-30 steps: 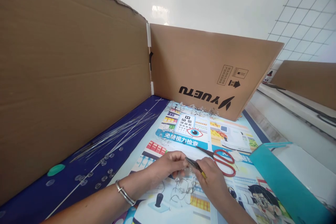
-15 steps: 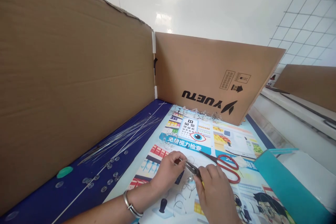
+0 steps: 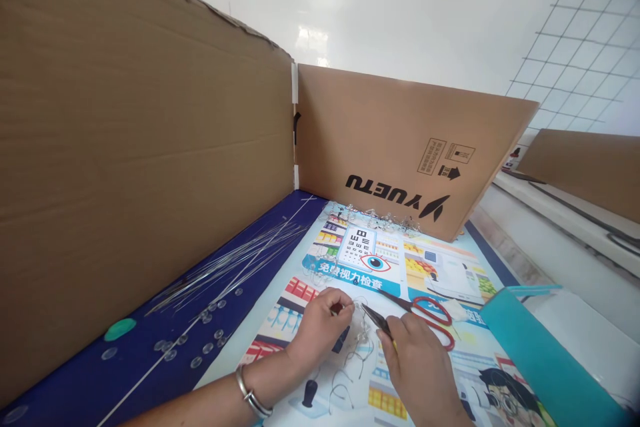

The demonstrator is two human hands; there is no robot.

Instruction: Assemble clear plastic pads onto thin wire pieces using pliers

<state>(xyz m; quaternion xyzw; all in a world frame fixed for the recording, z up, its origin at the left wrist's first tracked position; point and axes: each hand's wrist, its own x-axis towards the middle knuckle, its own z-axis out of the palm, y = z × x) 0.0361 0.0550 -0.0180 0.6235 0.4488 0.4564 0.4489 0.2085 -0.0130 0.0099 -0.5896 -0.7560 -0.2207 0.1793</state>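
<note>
My left hand (image 3: 320,325), with a metal bangle on its wrist, pinches a thin wire (image 3: 358,303) between thumb and fingertips. What the fingers cover of it is hidden. My right hand (image 3: 423,363) is closed around needle-nose pliers (image 3: 375,317) with dark jaws and a bit of yellow handle showing. The jaws point toward my left fingertips, a small gap from them. Below and between the hands lie curled thin wires (image 3: 343,390) on the printed mat. Red-handled scissors (image 3: 434,321) rest just beyond my right hand, blades toward the left.
Long straight wires (image 3: 235,260) and several clear beads (image 3: 208,348) lie on the blue strip at left, near a green disc (image 3: 120,329). Cardboard panels (image 3: 390,127) stand left and behind. Wire pieces (image 3: 373,216) line the back panel. A turquoise box (image 3: 540,353) sits right.
The pliers' tip has drawn away to the right from my left fingertips, with my right hand shifting slightly right. My left hand stays pinched in nearly the same place.
</note>
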